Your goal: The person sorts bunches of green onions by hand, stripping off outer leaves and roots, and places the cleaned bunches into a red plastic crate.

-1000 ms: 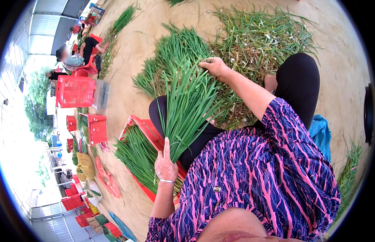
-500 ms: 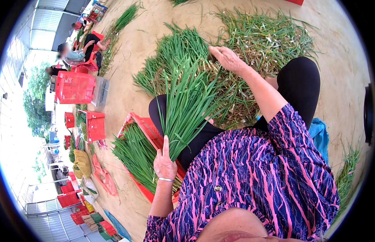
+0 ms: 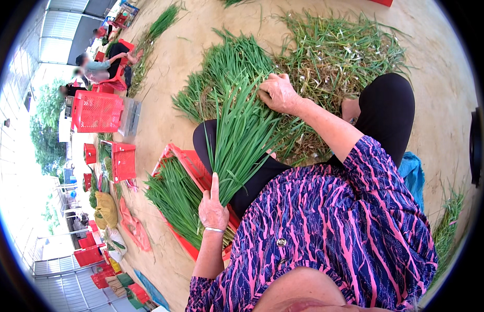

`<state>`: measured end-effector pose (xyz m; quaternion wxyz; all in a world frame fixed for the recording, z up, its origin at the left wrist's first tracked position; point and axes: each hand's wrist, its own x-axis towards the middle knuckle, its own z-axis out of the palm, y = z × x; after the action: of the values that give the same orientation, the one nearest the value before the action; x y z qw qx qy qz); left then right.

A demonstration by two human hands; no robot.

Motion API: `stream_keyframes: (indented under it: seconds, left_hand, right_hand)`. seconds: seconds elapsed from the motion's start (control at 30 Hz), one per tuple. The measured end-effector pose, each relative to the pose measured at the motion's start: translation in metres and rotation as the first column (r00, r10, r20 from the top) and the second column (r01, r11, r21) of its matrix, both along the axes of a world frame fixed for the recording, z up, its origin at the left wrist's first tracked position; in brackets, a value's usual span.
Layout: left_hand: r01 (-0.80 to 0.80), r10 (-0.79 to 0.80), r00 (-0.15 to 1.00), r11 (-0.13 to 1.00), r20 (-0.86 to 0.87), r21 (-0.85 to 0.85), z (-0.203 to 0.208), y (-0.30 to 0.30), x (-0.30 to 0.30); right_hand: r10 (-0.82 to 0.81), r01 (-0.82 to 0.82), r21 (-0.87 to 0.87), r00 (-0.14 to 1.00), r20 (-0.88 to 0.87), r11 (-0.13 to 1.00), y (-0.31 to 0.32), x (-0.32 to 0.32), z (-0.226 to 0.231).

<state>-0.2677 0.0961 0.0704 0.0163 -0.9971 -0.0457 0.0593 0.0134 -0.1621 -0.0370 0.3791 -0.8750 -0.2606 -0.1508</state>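
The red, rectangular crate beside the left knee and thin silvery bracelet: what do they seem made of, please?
The red crate is probably smooth, moulded plastic, given its even, bright colour. The bracelet looks like polished metal, judging by its pale shine, though that's uncertain.

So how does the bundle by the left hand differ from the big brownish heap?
The leaf bundle is mainly green; the brownish heap mixes green with brown and pale bits. The bundle's leaves mostly run one way; the heap's lie tangled. Both contain long, narrow leaves.
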Motion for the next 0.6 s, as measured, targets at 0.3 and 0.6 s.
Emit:
stream_keyframes:
  seconds: [0.3, 0.6]
  left_hand:
    - [-0.006, 0.007, 0.999, 1.0, 0.045, -0.023, -0.004, 0.003, -0.003]
    - [-0.009, 0.009, 1.0, 1.0, 0.0, -0.018, 0.001, 0.002, 0.001]
  right_hand:
    - [-0.377, 0.375, -0.044, 0.912, -0.162, 0.926, -0.053, 0.032, 0.017]
    - [0.091, -0.078, 0.063, 0.965, -0.245, 0.995, 0.003, -0.002, 0.021]
